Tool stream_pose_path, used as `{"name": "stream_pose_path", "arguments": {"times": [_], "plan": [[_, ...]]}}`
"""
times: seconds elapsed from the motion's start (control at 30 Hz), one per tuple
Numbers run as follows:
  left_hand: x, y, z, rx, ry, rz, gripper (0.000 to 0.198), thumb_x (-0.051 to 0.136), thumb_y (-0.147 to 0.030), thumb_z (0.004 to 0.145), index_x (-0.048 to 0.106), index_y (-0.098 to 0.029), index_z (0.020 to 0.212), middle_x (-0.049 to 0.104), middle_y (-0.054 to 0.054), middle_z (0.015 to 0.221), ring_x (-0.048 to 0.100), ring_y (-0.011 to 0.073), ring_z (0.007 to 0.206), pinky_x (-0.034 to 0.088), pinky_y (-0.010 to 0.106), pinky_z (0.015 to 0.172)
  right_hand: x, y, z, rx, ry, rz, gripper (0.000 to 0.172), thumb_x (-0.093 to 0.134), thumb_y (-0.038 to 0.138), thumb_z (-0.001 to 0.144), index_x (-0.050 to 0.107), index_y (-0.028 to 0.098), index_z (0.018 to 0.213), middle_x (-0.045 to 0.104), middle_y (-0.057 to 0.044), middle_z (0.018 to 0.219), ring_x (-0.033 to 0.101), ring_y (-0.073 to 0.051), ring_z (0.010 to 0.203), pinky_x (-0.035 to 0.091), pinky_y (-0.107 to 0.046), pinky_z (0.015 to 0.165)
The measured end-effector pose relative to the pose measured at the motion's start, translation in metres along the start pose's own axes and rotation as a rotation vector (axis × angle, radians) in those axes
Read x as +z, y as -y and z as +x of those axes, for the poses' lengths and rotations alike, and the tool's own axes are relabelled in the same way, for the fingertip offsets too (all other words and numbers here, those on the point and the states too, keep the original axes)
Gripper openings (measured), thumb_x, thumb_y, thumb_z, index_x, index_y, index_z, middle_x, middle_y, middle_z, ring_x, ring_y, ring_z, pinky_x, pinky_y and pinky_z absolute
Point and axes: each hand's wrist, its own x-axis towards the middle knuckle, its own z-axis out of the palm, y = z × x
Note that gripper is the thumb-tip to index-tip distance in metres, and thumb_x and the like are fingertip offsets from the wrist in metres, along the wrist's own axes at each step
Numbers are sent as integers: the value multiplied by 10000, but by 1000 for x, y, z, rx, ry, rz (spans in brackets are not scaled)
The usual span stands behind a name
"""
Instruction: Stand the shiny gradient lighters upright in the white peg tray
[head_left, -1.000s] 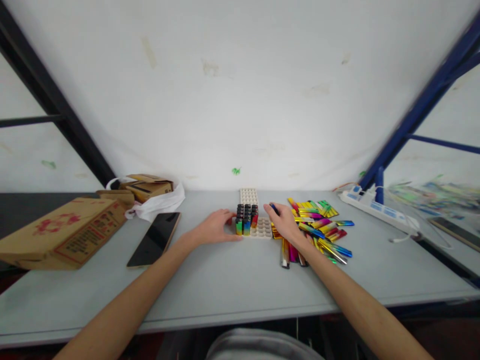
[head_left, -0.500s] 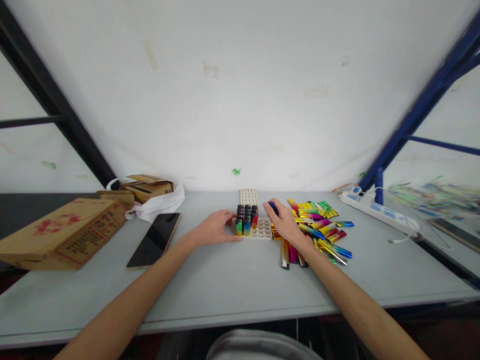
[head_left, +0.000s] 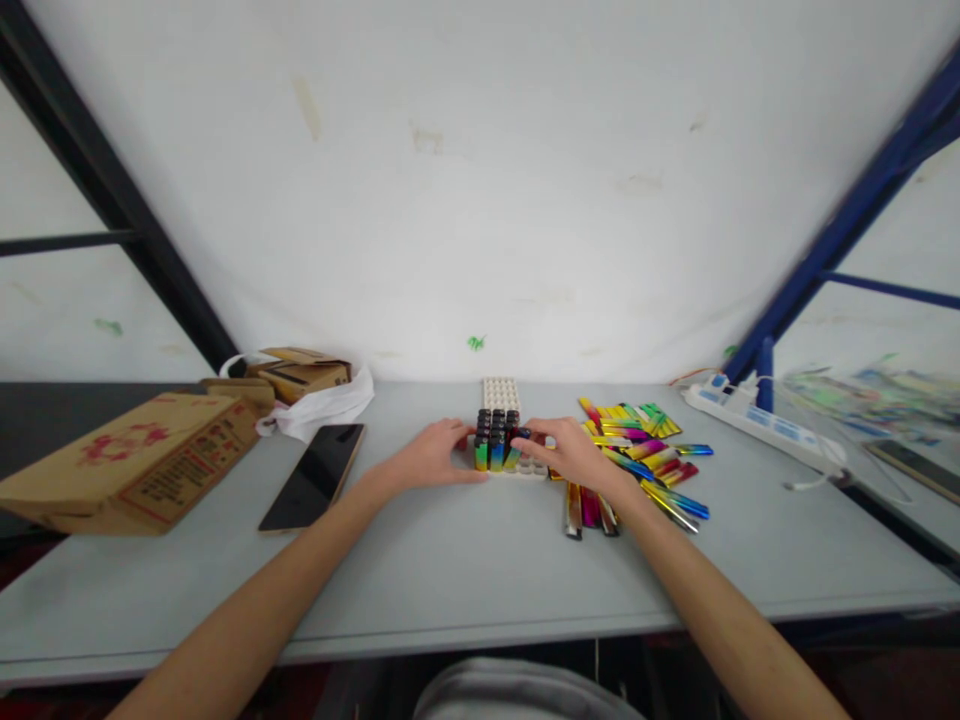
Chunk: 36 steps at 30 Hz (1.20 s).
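Observation:
A white tray with round holes [head_left: 501, 389] lies on the grey table [head_left: 465, 570], and several rainbow-coloured lighters [head_left: 491, 440] stand upright in its left part. My left hand [head_left: 427, 455] rests curled against the tray's left side, steadying it. Over the tray, my right hand [head_left: 574, 452] pinches a dark-topped lighter [head_left: 520, 438] beside the standing ones. A loose pile of shiny multicoloured lighters [head_left: 637, 450] lies just right of my right hand.
A black phone [head_left: 315, 476] lies face up at the left, beside a flat cardboard box [head_left: 127, 460], a smaller box [head_left: 300, 372] and a white plastic bag [head_left: 322, 408]. A white power strip [head_left: 757, 420] with cable sits at the right, by a blue frame post.
My right hand has moved left from the pile of loose lighters to the tray, carrying a lighter. The left hand has stayed against the tray.

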Motion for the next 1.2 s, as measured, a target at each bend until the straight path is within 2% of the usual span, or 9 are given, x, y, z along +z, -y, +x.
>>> {"name": "stream_pose_path", "arguments": {"times": [0.23,0.4,0.63,0.77,0.87,1.0,1.07,1.2], "plan": [[-1,-1,0,2,-4,-9,637,766,-752,770,723,-196,1078,732,76,996,679,289,896,519,367,817,-5,0,2,-6,50,-150,330,651,457,1061,715,186,882,743,-48,801,622,-180,706,378,-277,686],[1,1,1,4,-1,-11,624,784,-730,761,724,-196,1079,734,78,996,684,298,912,519,376,837,0,0,2,-21,59,-216,296,634,450,1073,726,183,982,766,-70,861,662,-197,736,397,-278,695],[0,2,1,5,1,-8,626,774,-729,771,728,-196,1096,740,84,1002,690,304,922,526,380,842,-1,1,1,8,147,-333,319,585,475,1095,726,190,1120,788,-94,915,710,-223,802,425,-278,716],[0,2,1,5,1,4,612,771,-729,771,725,-204,1083,744,81,1005,689,303,925,528,378,848,7,4,7,16,107,-400,341,589,466,1093,743,170,1025,784,-112,889,697,-220,773,404,-282,713],[-1,1,1,-15,14,18,601,771,-726,765,723,-202,1056,745,84,1015,690,304,934,532,382,853,8,4,9,-4,112,-322,387,603,483,1084,741,169,905,759,-77,800,651,-184,707,375,-276,687],[-1,0,1,-18,22,6,575,767,-715,771,721,-215,1051,741,94,1020,693,314,942,540,404,853,-11,-7,3,13,71,-151,450,583,551,1076,743,173,892,751,-52,811,611,-164,695,391,-274,689],[-1,1,2,-8,18,-4,567,778,-717,762,715,-227,1041,735,105,1016,697,325,942,546,420,853,-26,-13,-2,56,34,-142,482,527,554,1095,747,175,893,748,-58,811,608,-174,704,414,-289,716],[0,3,2,-1,9,-8,550,777,-732,757,706,-244,1002,729,117,997,693,335,920,554,448,838,-50,-26,-11,146,24,-157,410,555,508,1071,772,186,938,760,-72,813,634,-206,725,458,-321,744]]}}
